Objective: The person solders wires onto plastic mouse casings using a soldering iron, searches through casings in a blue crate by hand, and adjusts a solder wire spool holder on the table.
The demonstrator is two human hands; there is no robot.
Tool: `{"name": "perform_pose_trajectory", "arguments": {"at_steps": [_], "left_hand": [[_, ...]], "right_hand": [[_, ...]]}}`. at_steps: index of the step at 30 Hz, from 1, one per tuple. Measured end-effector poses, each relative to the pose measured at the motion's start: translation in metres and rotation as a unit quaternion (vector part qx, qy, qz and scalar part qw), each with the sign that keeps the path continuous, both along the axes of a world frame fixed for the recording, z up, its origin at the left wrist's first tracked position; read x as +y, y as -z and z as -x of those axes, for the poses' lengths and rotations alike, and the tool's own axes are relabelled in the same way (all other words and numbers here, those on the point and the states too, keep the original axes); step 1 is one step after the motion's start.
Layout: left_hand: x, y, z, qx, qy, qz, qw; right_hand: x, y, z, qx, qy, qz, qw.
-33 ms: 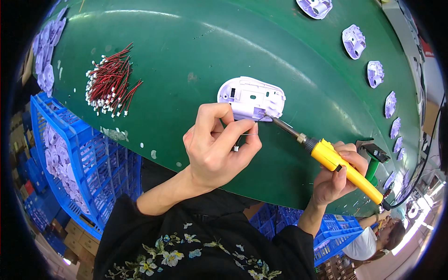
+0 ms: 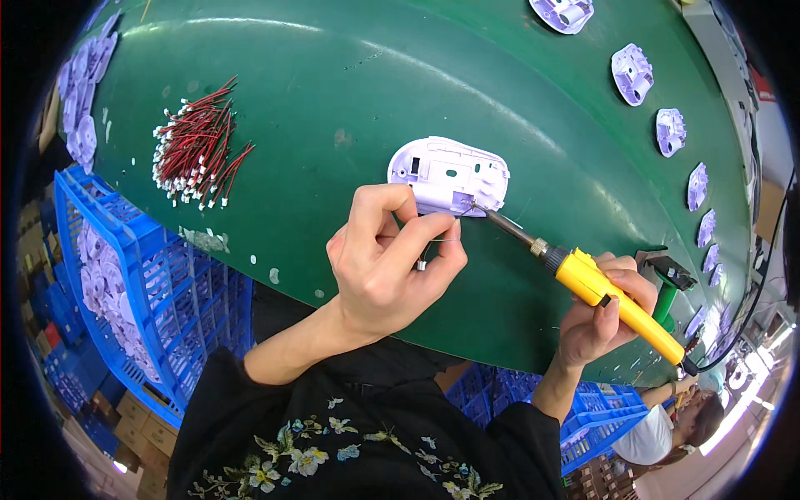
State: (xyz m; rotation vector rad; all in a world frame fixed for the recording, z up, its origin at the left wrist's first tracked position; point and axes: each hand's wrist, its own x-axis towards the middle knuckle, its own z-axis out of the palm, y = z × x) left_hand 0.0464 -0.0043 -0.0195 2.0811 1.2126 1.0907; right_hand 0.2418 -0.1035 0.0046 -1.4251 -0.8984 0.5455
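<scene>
A pale lilac plastic housing (image 2: 448,167) lies on the green table in front of me. My left hand (image 2: 396,250) pinches a thin wire lead between thumb and forefinger at the housing's near edge. The lead's small white connector (image 2: 421,265) hangs below those fingers. In my right hand (image 2: 602,317) is a yellow soldering iron (image 2: 617,304), held like a pen. Its metal tip touches the near right part of the housing, close to the wire's end. The joint itself is too small to make out.
A heap of red and black wire leads (image 2: 196,150) lies at the left. More lilac housings (image 2: 632,75) line the right side. A blue crate (image 2: 133,275) of plastic parts stands at the lower left. By my right hand is a green stand (image 2: 665,304). Another person (image 2: 667,433) sits at the far right.
</scene>
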Motion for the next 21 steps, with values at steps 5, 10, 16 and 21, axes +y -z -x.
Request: {"name": "perform_pose_trajectory", "arguments": {"at_steps": [5,10,16,21], "left_hand": [[0.0,-0.005,0.002,0.021,0.023,0.044,0.999],[-0.001,-0.004,0.003,0.025,0.023,0.043,0.998],[0.0,-0.012,0.004,0.056,0.023,0.051,0.997],[-0.007,-0.031,0.018,0.086,0.016,0.077,0.993]], "right_hand": [[0.0,-0.001,-0.006,0.004,0.016,-0.004,1.0],[-0.003,0.001,-0.012,-0.013,0.043,-0.007,0.999],[-0.002,-0.003,-0.01,-0.007,0.042,-0.004,0.999],[-0.003,-0.002,-0.013,-0.021,0.057,-0.019,0.998]]}}
